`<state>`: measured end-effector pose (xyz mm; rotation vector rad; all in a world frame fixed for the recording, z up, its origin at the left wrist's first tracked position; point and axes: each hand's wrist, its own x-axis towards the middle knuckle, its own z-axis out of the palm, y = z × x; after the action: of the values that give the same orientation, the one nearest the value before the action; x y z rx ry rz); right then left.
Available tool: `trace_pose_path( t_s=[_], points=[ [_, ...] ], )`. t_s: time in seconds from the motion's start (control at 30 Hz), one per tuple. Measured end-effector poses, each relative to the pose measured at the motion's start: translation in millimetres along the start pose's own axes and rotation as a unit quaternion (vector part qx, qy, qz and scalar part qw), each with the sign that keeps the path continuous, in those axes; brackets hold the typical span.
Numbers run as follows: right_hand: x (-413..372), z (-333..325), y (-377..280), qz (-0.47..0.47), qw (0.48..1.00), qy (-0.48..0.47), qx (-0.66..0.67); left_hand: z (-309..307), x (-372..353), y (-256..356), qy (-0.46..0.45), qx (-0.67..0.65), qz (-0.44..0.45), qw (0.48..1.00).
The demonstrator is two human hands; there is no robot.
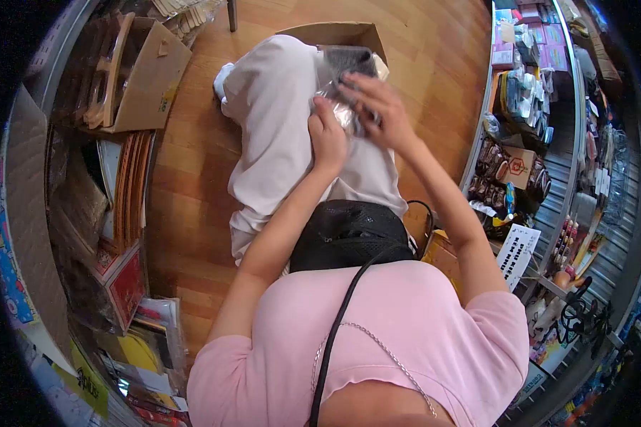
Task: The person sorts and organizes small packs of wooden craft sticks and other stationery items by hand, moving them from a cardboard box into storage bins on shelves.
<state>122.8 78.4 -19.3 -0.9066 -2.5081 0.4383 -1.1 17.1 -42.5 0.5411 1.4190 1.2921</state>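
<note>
My left hand (327, 139) is closed on the lower edge of a crinkled, clear plastic packet (344, 114), thumb pointing up along its side. Something dark and flat (349, 62) shows at the packet's far end; whether it is inside cannot be told. Blurred by motion, my right hand (386, 114) lies over the packet's right side with its fingers stretched and spread. Both hands are above my lap, near the right knee. Beyond them stands an open cardboard box (367, 33), partly hidden by my leg and the packet.
Shelving with boxed and bagged goods (523, 92) runs along the right. On the left are a cardboard box (146, 78) of flat pieces, upright brown boards (132, 185) and a red box (124, 285). A black mesh bag (356, 228) rests at my waist. Wooden floor (434, 43) lies between.
</note>
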Motion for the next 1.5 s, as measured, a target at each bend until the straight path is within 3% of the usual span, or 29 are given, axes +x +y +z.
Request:
trace_pose_path(
  t_s=[0.1,0.17,0.2,0.27,0.33,0.37,0.4,0.43,0.5,0.57,0.6,0.67,0.77,0.83,0.9,0.97,1.03,1.07,1.1,1.17,1.2,1.37,1.43,1.47,1.5],
  points=[
    [7.2,-6.5,41.2,0.067,0.995,0.052,0.06,5.3,-1.6,0.3,0.013,-0.02,0.036,0.999],
    [4.2,-18.7,59.5,0.282,0.943,0.075,0.16,4.8,-3.1,1.1,0.023,-0.005,0.049,0.999],
    [5.4,-21.9,53.9,0.279,0.944,0.076,0.16,3.5,-4.4,1.6,0.016,-0.003,0.051,0.999],
    [0.6,-34.2,24.5,0.206,0.959,0.169,0.097,4.2,-0.3,-3.0,0.015,-0.004,0.051,0.999],
    [-7.1,-38.1,-13.0,0.031,0.995,0.068,0.064,5.7,3.5,-14.6,0.075,0.104,0.032,0.991],
    [-9.4,-29.4,-26.2,-0.052,0.994,0.021,0.096,3.9,4.1,-19.5,0.026,0.085,0.032,0.996],
    [-5.5,-22.9,-50.9,-0.041,0.997,-0.045,0.041,2.2,4.7,-24.3,-0.024,0.066,0.029,0.997],
    [-6.4,-17.1,-45.0,-0.038,0.998,-0.043,0.041,8.8,1.3,-31.4,0.018,0.043,0.142,0.989],
    [-5.1,-1.7,-19.2,-0.033,0.996,-0.046,0.071,14.4,0.4,-35.1,0.061,0.018,0.253,0.965],
    [6.4,-5.1,-8.6,0.003,0.996,-0.037,0.079,12.8,-4.3,1.6,0.037,-0.08,0.065,0.994],
    [11.9,-7.6,-2.6,-0.006,0.999,-0.035,0.031,9.5,-5.5,4.3,0.004,-0.08,0.019,0.997],
    [20.0,-11.1,9.2,-0.012,0.999,-0.024,-0.045,8.5,-0.7,-2.0,-0.005,-0.068,0.019,0.997],
    [19.6,-4.6,26.5,0.04,0.998,0.029,-0.026,9.6,5.5,-14.7,0.003,-0.044,0.041,0.998],
    [22.0,-2.6,20.0,0.041,0.995,0.081,-0.05,8.2,3.4,-12.3,0.017,-0.018,0.056,0.998],
    [17.2,0.5,3.6,0.134,0.976,0.12,-0.124,4.8,0.0,-7.6,0.012,-0.01,0.035,0.999],
    [10.0,6.2,-13.7,0.109,0.97,0.166,-0.144,3.1,-1.6,-5.1,0.009,-0.001,0.014,1.0],
    [-5.8,12.0,-38.2,0.123,0.988,0.089,-0.005,4.9,-2.6,-4.7,0.036,-0.016,0.043,0.998],
    [-6.2,12.9,-46.9,0.122,0.989,0.087,-0.005,1.7,2.3,-29.6,0.031,0.031,0.184,0.982],
    [-4.8,12.9,-55.7,0.135,0.988,0.069,-0.031,2.7,0.4,-23.7,0.031,0.031,0.183,0.982],
    [-1.0,13.3,-52.4,0.149,0.986,0.052,-0.058,5.4,-2.4,-11.3,0.019,-0.069,0.049,0.996],
    [5.4,14.3,-36.6,0.165,0.978,0.088,-0.093,4.4,-5.8,-3.6,0.027,-0.02,0.037,0.999],
    [25.6,6.5,9.0,0.241,0.948,0.17,-0.116,7.0,-3.6,-10.0,0.044,0.041,0.085,0.995],
    [21.0,7.6,-11.5,0.297,0.944,0.132,-0.051,4.3,-2.9,-8.8,0.02,0.062,0.077,0.995],
    [11.8,15.4,-27.2,0.236,0.957,0.167,-0.027,3.9,-1.1,-10.0,0.023,0.059,0.077,0.995],
    [5.2,15.7,-49.8,0.242,0.961,0.134,-0.015,2.6,-1.0,-12.8,0.008,0.003,0.07,0.997]
  ],
)
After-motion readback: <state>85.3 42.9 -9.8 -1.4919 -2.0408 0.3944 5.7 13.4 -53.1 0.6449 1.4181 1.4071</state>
